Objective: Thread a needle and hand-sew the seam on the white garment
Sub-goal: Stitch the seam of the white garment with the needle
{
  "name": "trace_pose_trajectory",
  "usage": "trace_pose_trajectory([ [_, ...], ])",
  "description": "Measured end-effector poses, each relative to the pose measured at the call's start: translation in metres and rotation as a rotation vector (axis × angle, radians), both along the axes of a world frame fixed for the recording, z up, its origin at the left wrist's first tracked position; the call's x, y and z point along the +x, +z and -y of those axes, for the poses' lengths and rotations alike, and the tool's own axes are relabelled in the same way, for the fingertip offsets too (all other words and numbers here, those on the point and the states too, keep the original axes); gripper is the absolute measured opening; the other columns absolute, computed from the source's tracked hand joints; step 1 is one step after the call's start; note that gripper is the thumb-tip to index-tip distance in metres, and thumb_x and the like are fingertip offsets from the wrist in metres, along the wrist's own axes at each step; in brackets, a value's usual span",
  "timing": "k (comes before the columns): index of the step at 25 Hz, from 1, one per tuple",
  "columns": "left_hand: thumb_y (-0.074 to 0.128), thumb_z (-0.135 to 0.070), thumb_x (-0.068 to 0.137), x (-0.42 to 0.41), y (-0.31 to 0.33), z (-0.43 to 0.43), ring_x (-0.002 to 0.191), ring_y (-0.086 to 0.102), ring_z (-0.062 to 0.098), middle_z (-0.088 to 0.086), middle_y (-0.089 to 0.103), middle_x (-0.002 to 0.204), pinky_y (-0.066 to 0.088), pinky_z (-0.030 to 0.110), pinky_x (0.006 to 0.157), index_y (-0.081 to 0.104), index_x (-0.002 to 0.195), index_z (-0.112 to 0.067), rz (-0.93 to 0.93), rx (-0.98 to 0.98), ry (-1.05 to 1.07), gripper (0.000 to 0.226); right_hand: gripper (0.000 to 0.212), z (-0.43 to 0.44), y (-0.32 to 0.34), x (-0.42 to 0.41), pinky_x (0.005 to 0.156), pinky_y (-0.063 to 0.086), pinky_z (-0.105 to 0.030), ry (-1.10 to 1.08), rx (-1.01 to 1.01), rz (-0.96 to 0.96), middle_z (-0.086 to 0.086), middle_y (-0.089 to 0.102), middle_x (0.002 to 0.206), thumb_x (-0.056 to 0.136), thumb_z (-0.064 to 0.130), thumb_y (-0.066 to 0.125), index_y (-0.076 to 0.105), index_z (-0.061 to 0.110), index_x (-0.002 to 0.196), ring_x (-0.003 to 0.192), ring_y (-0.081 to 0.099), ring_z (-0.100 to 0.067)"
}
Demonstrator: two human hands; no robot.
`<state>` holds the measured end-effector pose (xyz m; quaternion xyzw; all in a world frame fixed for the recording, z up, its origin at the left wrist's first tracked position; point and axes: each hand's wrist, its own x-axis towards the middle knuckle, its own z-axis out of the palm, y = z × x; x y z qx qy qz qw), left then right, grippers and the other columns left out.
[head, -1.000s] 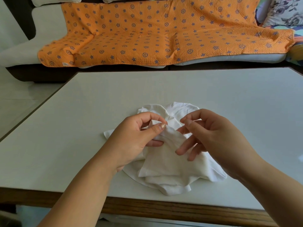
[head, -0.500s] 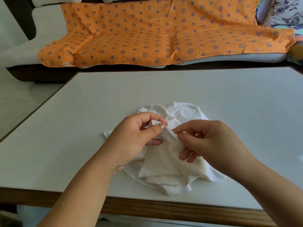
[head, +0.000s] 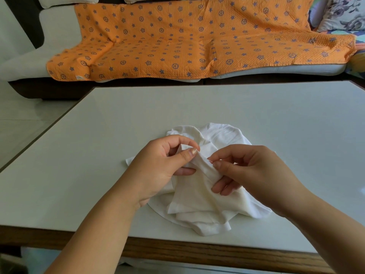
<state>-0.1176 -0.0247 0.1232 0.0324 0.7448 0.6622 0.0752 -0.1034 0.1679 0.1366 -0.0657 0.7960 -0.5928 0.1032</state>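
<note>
Two hands meet over the white garment, which lies crumpled on the pale table toward its six o'clock edge. The left hand, at nine o'clock of the raised fold, pinches that fold's upper end between thumb and forefinger, its other fingers curled beneath, apparently to lift the seam clear of the heap and keep it taut. The right hand, at three o'clock, has thumb and forefinger closed tight on a thin sliver at the fold's edge, most likely the needle. Its lower fingers hang loosely curled against the cloth, seemingly steadying it from behind. Thread is too fine to make out. Judging by this hold, a stitch is being worked along the fold. At twelve o'clock, beyond the table, an orange star-patterned throw covers a sofa.
</note>
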Motion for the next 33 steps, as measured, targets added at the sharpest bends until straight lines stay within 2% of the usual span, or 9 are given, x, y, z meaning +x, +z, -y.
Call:
trace_pose_trajectory([
  [3,0.065,-0.012,0.090,0.001,0.002,-0.001,0.091,0.064,0.029,0.041,0.053,0.099,0.058,0.025,0.072,0.075,0.088,-0.018,0.004,0.009,0.009,0.012,0.021,0.000,-0.001,-0.001,0.060,0.058,-0.024,0.005,-0.016,0.010,-0.007,0.071,0.063,0.092,0.004,0.061,0.074,0.018,0.082,0.058,0.071,-0.021],
  [8,0.065,-0.013,0.091,0.002,0.002,-0.002,0.089,0.067,0.024,0.038,0.057,0.103,0.059,0.027,0.073,0.075,0.088,-0.018,0.016,0.016,0.016,0.011,0.021,0.000,-0.002,-0.001,0.060,0.059,-0.025,0.028,-0.043,0.018,-0.010,0.071,0.063,0.092,0.003,0.061,0.074,0.017,0.082,0.058,0.071,-0.022],
  [10,0.066,-0.015,0.089,0.002,0.002,-0.003,0.087,0.067,0.024,0.037,0.058,0.101,0.059,0.027,0.072,0.075,0.089,-0.016,0.027,0.018,0.011,0.009,0.020,-0.001,-0.003,-0.002,0.058,0.057,-0.023,0.044,-0.062,0.019,-0.010,0.071,0.064,0.092,0.003,0.061,0.073,0.016,0.084,0.057,0.071,-0.021],
  [13,0.066,-0.014,0.088,0.003,0.002,-0.005,0.081,0.071,0.018,0.026,0.068,0.091,0.059,0.027,0.070,0.075,0.090,-0.014,0.058,0.019,-0.010,0.008,0.017,0.000,-0.005,-0.002,0.057,0.056,-0.023,0.065,-0.102,0.008,-0.012,0.072,0.066,0.091,0.004,0.061,0.074,0.013,0.086,0.058,0.071,-0.023],
  [17,0.067,-0.011,0.087,0.004,0.002,-0.007,0.078,0.070,0.018,0.036,0.059,0.099,0.060,0.029,0.068,0.076,0.085,-0.019,0.071,0.000,-0.009,0.012,0.019,0.003,-0.010,-0.003,0.055,0.057,-0.027,0.069,-0.152,0.002,-0.016,0.071,0.069,0.092,0.004,0.060,0.074,0.014,0.085,0.059,0.071,-0.028],
  [22,0.066,-0.010,0.089,0.003,0.001,-0.004,0.077,0.071,0.016,0.013,0.070,0.086,0.061,0.032,0.072,0.076,0.089,-0.015,0.093,0.012,-0.010,0.011,0.015,0.006,-0.015,-0.004,0.057,0.056,-0.026,0.074,-0.147,0.026,-0.018,0.071,0.069,0.094,0.005,0.057,0.069,0.014,0.091,0.061,0.071,-0.028],
  [27,0.069,-0.007,0.087,0.003,-0.002,-0.008,0.069,0.069,0.009,-0.005,0.070,0.068,0.059,0.024,0.067,0.075,0.089,-0.014,0.079,-0.037,-0.002,0.009,0.015,0.007,-0.016,-0.001,0.061,0.055,-0.023,0.054,-0.126,0.023,-0.013,0.071,0.072,0.096,0.002,0.050,0.055,0.015,0.102,0.064,0.073,-0.024],
  [30,0.072,-0.008,0.085,0.002,-0.004,-0.011,0.066,0.068,0.006,-0.006,0.070,0.067,0.056,0.021,0.063,0.077,0.086,-0.018,0.070,-0.078,0.015,0.010,0.015,0.010,-0.018,0.004,0.068,0.057,-0.024,0.055,-0.052,-0.060,-0.005,0.072,0.072,0.096,0.008,0.051,0.058,0.021,0.100,0.067,0.073,-0.019],
  [33,0.071,-0.007,0.085,0.002,-0.006,-0.013,0.066,0.068,0.005,-0.003,0.073,0.070,0.054,0.019,0.061,0.076,0.082,-0.021,0.062,-0.122,0.020,0.015,0.005,0.013,-0.020,0.006,0.062,0.051,-0.013,0.057,0.030,-0.143,0.003,0.073,0.073,0.093,0.021,0.061,0.061,0.024,0.097,0.062,0.071,-0.010],
])
